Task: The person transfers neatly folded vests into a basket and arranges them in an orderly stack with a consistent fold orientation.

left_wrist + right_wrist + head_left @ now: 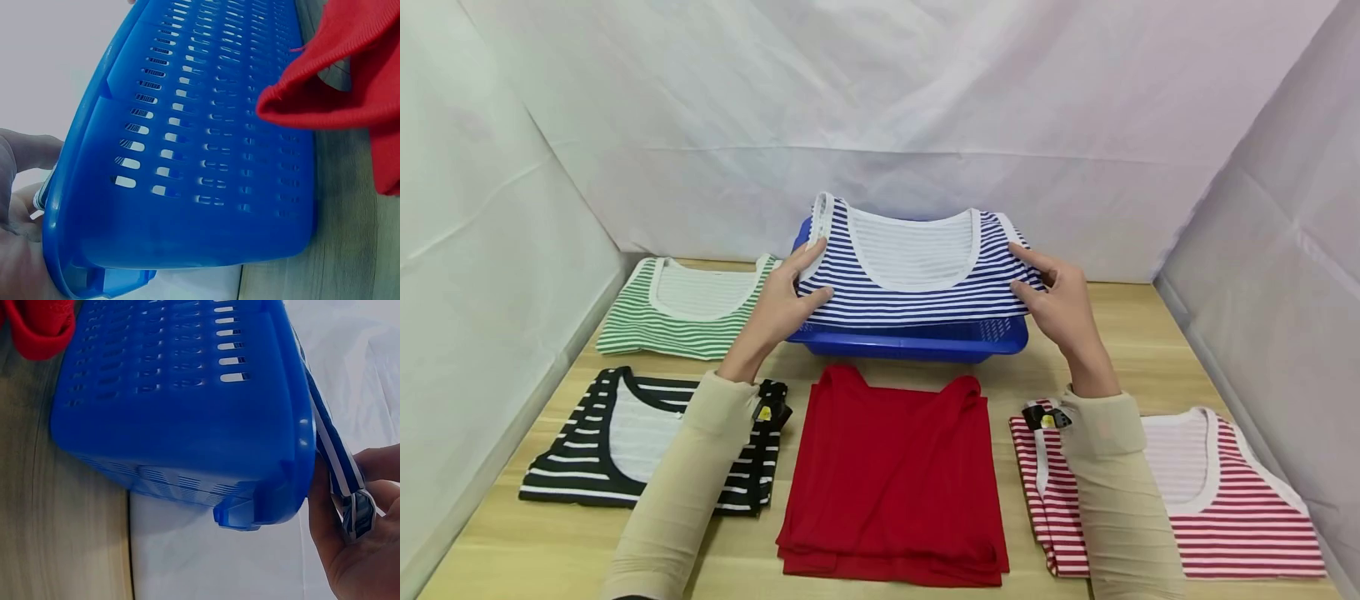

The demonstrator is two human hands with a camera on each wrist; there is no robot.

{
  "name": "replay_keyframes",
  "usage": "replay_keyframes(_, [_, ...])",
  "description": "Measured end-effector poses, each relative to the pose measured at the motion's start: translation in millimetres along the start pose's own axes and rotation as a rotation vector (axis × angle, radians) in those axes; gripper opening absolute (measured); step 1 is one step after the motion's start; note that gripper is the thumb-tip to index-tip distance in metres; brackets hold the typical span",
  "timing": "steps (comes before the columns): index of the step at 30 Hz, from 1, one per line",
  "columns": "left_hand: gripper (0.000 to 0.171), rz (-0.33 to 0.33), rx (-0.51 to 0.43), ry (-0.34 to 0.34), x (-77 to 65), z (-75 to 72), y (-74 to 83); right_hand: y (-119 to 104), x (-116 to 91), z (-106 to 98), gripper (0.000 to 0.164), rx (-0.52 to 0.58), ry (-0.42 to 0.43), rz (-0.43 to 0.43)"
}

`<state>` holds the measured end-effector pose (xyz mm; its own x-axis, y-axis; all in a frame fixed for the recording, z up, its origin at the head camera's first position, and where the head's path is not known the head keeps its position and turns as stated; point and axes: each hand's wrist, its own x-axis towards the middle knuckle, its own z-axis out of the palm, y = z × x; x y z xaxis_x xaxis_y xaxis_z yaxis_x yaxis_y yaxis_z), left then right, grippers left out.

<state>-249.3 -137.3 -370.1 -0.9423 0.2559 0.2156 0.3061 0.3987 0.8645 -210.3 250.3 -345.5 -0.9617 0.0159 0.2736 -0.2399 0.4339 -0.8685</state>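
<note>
A folded blue-and-white striped tank top [895,306], neckline toward the back, lies level across the top of a blue plastic basket [910,343]. My left hand [777,302] grips its left side between thumb and fingers; in the left wrist view that hand [24,215] is just outside the basket rim, mostly cut off by the frame edge. On the other side, my right hand [1062,302] pinches the top's right edge. The right wrist view shows the folded striped edge [334,447] between thumb and fingers, right at the basket's rim [304,440].
Folded tank tops lie around the basket on the wooden table [1120,333]: green-striped [677,329] back left, black-and-white [580,467] front left, red [895,483] in front, red-striped [1247,542] front right. White cloth walls [887,100] enclose the back and sides.
</note>
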Motion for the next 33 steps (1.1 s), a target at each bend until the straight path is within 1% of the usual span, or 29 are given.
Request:
replay_keyframes(6, [0.074,0.005,0.045,-0.002,2.3,0.6,-0.8,2.9,-0.7,2.0,0.047,-0.009,-0.005,0.028])
replay_keyframes(13, [0.074,0.014,0.115,0.015,3.5,-0.1,0.4,3.6,4.8,5.0,0.044,-0.027,0.013,0.051])
replay_keyframes(18, [0.074,0.016,0.157,-0.006,3.8,1.8,1.7,3.8,5.2,5.9,0.043,-0.05,0.007,0.054])
replay_keyframes(23, [0.074,0.025,0.172,-0.024,3.9,3.0,2.7,3.1,4.2,9.4,0.044,-0.08,0.0,0.071])
replay_keyframes(28, [0.073,-0.004,0.173,-0.04,1.7,4.4,3.3,5.5,2.8,16.9,0.046,-0.133,-0.023,0.095])
replay_keyframes(31, [0.074,-0.013,0.176,-0.048,1.8,5.1,4.7,7.3,2.9,20.7,0.047,-0.168,-0.029,0.083])
replay_keyframes(33, [0.075,-0.009,0.174,-0.051,2.2,6.0,5.9,8.2,3.3,22.4,0.047,-0.19,-0.026,0.06])
